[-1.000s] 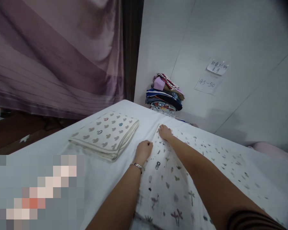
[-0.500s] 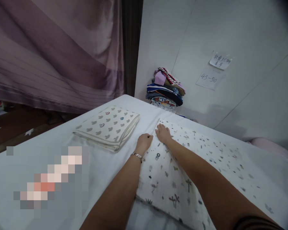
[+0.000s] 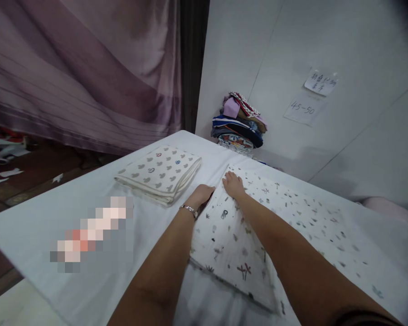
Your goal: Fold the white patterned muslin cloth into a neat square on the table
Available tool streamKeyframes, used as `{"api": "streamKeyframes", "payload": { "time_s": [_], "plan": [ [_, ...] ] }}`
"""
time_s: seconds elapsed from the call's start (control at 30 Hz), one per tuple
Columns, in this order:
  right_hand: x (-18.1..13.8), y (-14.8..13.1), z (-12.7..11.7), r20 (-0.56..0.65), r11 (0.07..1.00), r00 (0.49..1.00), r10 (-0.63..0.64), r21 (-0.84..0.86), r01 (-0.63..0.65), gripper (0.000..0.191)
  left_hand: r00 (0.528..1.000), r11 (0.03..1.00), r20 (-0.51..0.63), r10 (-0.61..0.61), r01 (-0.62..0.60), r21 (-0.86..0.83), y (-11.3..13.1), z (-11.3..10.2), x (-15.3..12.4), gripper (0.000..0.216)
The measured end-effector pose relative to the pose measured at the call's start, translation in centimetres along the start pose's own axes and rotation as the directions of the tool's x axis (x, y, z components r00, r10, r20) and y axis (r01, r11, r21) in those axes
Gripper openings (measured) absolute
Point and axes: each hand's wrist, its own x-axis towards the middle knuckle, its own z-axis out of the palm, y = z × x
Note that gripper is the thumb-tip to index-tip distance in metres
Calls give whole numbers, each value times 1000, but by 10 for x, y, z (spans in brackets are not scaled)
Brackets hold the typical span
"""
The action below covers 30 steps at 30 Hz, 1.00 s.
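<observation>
A white cloth [image 3: 231, 240] printed with small palm trees, plants and animals lies partly folded over, its left part doubled and the rest spread out to the right. My left hand [image 3: 201, 196], with a bracelet at the wrist, is at the left folded edge; its fingers are curled around that edge and their tips are partly hidden. On top of the cloth near its far left corner, my right hand [image 3: 234, 184] lies flat with the fingers spread a little. Left of my hands sits a folded cream cloth [image 3: 163, 170] with grey mushroom-like prints.
Both cloths lie on a white-covered table [image 3: 23, 226]. A blurred-out patch [image 3: 95, 231] hides something at left. A stack of folded fabrics [image 3: 240, 120] stands by the wall, under paper notes [image 3: 321, 82]. A pinkish curtain [image 3: 88, 68] hangs behind; scraps litter the floor [image 3: 54, 185].
My left hand has shifted slightly left along the cloth's edge. My right hand stays pressed on the cloth. The whole view has turned a little.
</observation>
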Motion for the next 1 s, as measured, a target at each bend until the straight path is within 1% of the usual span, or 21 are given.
{"api": "streamKeyframes", "payload": {
  "time_s": [0.2,0.27,0.37,0.5,0.7,0.8,0.93,1.0],
  "plan": [
    [0,1,1,10,1000,1000,9,-15,-9,51,997,998,68,-32,35,-50,3,2,-5,34],
    [1,1,1,-2,1000,1000,3,-16,-3,50,996,999,79,-31,34,-35,2,3,-4,36],
    [0,1,1,-25,1000,1000,-6,-15,6,48,997,999,76,-27,25,34,-1,4,1,36],
    [-1,0,0,-26,1000,1000,4,3,-4,48,1000,988,31,-3,-2,152,-4,4,5,29],
    [-1,-1,-2,-11,1000,1000,-1,19,1,47,995,959,-78,59,-35,281,-1,4,-2,23],
    [-2,-2,-3,-15,1000,1000,-1,30,1,46,994,959,-74,77,-53,279,0,3,-6,26],
    [-3,-3,-5,-22,1000,1000,-3,28,4,44,996,968,-31,78,-68,240,-1,0,-10,40],
    [-3,-3,-5,-22,1000,1000,-5,27,5,44,997,971,-23,76,-68,231,-1,0,-10,43]
  ]
}}
